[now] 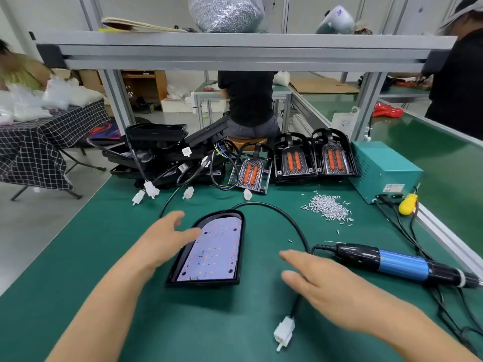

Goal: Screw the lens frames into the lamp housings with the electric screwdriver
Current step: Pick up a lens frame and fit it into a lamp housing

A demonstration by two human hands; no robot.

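Lamp housing [209, 252]: flat on green mat [130, 322] (LED board up)
Left hand [167, 239]: spread, fingers at housing's edge
Right hand [321, 286]: spread, empty
Electric screwdriver [400, 265]: lying right

The surface [104, 244] is dark green; the near lamp housing [241, 246] is black, its board [214, 252] pale lilac-white dotted with red and orange points; the electric screwdriver [400, 265] is black with a bright blue ribbed middle; the screws [328, 209] are silver-white; the far lens frames [251, 172] are black with orange-red twin bars; the power box [384, 171] is teal; the cable [287, 220] is black, its connector [284, 331] white; the far-left cloth [39, 142] is black with a white grid.
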